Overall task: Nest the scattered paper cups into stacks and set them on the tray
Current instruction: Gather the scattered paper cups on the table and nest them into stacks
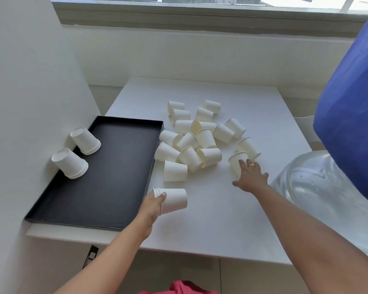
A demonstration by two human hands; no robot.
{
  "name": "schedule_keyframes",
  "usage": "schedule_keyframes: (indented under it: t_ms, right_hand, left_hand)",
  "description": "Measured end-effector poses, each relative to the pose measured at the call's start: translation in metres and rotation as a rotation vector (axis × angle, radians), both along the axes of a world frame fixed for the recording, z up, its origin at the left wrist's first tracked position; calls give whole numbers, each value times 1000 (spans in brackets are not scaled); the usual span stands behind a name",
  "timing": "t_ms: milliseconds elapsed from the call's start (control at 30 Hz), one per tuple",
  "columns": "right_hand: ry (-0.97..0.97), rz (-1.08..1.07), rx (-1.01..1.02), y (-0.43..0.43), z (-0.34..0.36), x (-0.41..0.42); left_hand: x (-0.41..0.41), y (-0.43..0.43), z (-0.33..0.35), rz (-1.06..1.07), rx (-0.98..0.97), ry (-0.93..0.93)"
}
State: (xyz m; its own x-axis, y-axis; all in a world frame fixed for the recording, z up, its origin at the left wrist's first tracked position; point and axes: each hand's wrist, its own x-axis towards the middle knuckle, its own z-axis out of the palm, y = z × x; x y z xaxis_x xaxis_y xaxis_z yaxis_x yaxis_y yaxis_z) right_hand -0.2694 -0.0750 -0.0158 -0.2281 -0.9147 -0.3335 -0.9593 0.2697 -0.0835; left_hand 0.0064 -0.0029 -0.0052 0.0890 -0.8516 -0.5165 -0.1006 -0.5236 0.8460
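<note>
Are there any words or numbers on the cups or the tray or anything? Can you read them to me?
No, nothing here has words or numbers that can be read.
The paper cups are plain white.
The black tray is plain too.
The big water bottle shows no label from this side.

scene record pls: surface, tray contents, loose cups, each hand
surface: white table
tray: black, left side; two upside-down stacks along its left edge
loose cups: pile at table centre, mostly tipped over
left hand: holds nested stack beside the tray's right edge
right hand: on a single cup right of pile
</note>
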Motion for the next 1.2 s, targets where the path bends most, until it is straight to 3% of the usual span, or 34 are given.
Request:
schedule_keyframes:
  t_ms: [133, 233, 500, 800, 1000, 1200]
  right_hand:
    - [29, 11, -247, 1, 0, 6]
    - [10, -13, -307, 1, -1, 10]
    - [-138, 15, -59, -2, -7, 27]
    - [-86, 216, -31, 9, -10, 59]
    - [-175, 393, 15, 28, -11, 78]
    - [-293, 430, -47, 38, -3, 94]
  left_hand:
    - [-2, -3, -2, 1, 7, -5]
    - [-5, -5, -4, -2, 15, -3]
    - [-9, -7, -5, 12, 28, 1]
    - [-6, -3, -6, 52, -3, 1]
    - [-11, -6, -5, 58, -35, 12]
    - [-19, -6, -6, 23, -42, -7]
